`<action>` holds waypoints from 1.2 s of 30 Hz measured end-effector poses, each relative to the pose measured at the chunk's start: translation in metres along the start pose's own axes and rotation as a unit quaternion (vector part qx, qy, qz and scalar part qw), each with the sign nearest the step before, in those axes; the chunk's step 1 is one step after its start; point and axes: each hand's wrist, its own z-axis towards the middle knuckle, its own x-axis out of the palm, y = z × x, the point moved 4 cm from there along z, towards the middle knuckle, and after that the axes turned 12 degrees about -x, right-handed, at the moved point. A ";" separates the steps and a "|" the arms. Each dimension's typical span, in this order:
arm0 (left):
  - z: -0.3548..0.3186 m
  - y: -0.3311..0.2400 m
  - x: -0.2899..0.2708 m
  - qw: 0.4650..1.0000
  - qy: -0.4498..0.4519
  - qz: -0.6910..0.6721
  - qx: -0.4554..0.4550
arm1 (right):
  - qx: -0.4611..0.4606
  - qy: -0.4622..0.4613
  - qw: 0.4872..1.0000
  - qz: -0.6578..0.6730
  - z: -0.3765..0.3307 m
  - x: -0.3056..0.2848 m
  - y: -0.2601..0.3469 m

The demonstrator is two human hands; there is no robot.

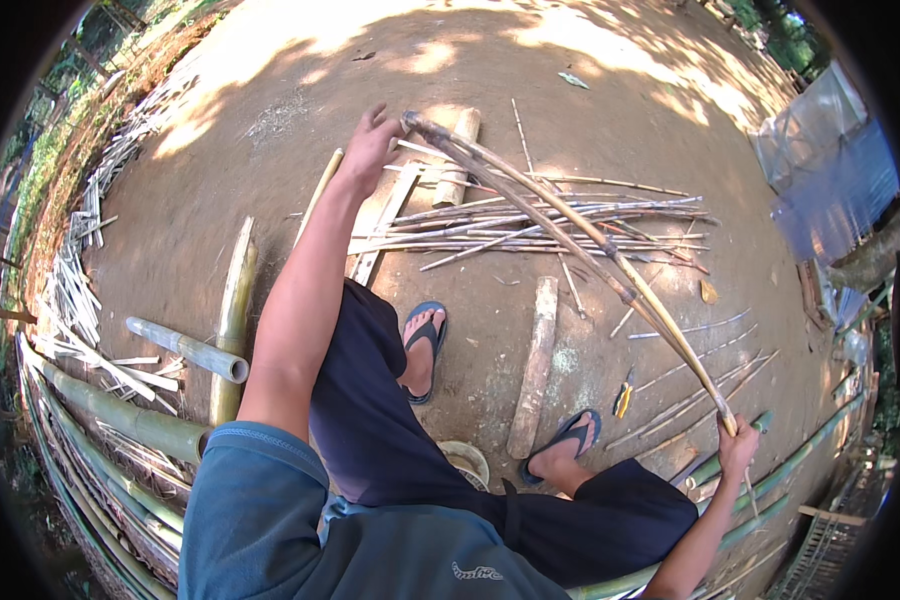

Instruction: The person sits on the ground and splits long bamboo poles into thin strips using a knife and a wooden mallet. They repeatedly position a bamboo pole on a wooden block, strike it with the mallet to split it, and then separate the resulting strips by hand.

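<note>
A long brown bamboo cane (600, 238) slants from the far middle down to the near right. Along much of its length it shows as two strips side by side; whether it is split or two canes, I cannot tell. My right hand (738, 447) is closed around its near end. At its far end, my left hand (370, 148) is raised with fingers apart, beside the tip and not wrapped around it. Beneath the cane, a pile of thin canes (530, 228) lies on the ground, with a short thick log (458, 165) and a narrow board (385, 225) next to it.
Between my feet lies a log (535, 370); a yellow-handled tool (624, 395) is right of it. Cut bamboo tubes (188, 348) and long green poles (120, 415) lie at left, near white strips (75, 280). Blue sheeting (835, 190) stands at right.
</note>
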 end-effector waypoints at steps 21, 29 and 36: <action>-0.006 -0.030 0.043 0.830 0.145 -0.533 0.080 | -0.028 0.251 0.890 0.378 0.012 0.066 0.006; -0.001 -0.035 0.046 0.833 0.119 -0.537 0.061 | -0.067 0.243 0.905 0.343 0.009 0.068 0.009; 0.011 -0.025 0.029 0.856 0.081 -0.509 0.028 | -0.013 0.196 0.925 0.326 0.024 0.044 0.048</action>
